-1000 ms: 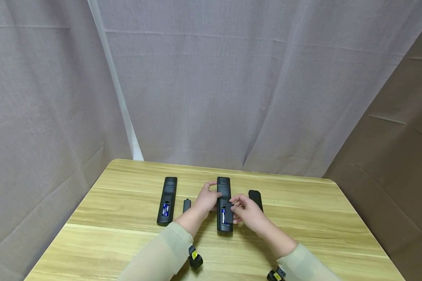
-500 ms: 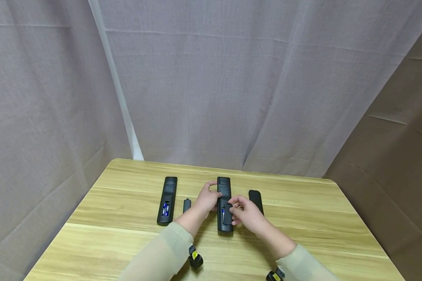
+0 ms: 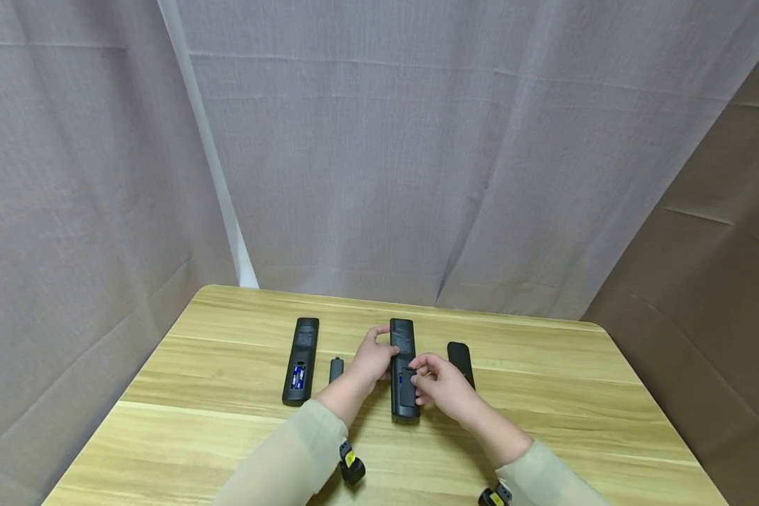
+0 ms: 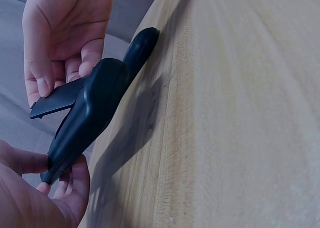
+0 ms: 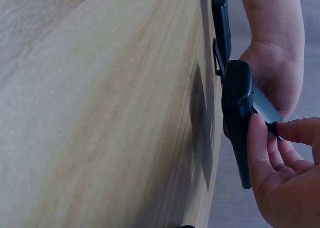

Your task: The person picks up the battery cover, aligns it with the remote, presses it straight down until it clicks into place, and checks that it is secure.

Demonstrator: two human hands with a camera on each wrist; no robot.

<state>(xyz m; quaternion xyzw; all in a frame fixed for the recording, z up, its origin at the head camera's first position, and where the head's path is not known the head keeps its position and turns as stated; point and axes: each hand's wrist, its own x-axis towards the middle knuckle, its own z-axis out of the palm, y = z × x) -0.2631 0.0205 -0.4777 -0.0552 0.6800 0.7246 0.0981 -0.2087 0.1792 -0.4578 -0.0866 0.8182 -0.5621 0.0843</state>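
Observation:
My left hand (image 3: 372,360) grips a black remote control (image 3: 403,337) by its far part, back side up. Both wrist views show this remote raised off the table, its shadow below. My right hand (image 3: 444,385) pinches a black battery cover (image 3: 407,391) between thumb and fingers. The cover lies over the battery opening at a tilt: in the left wrist view, one end of the cover (image 4: 57,98) stands away from the remote while the other meets it. A little blue of a battery (image 3: 400,380) shows beside the cover; the rest is hidden.
On the wooden table (image 3: 196,379), another remote (image 3: 301,351) lies at left with blue batteries (image 3: 299,377) exposed. A dark grey cover (image 3: 336,368) is partly behind my left forearm. A black rounded object (image 3: 459,358) lies beyond my right hand. Grey curtain (image 3: 354,176) hangs behind.
The cover in my right hand has moved left and down over the battery opening, hiding most of the battery that showed before. My left hand and the remote have stayed nearly still.

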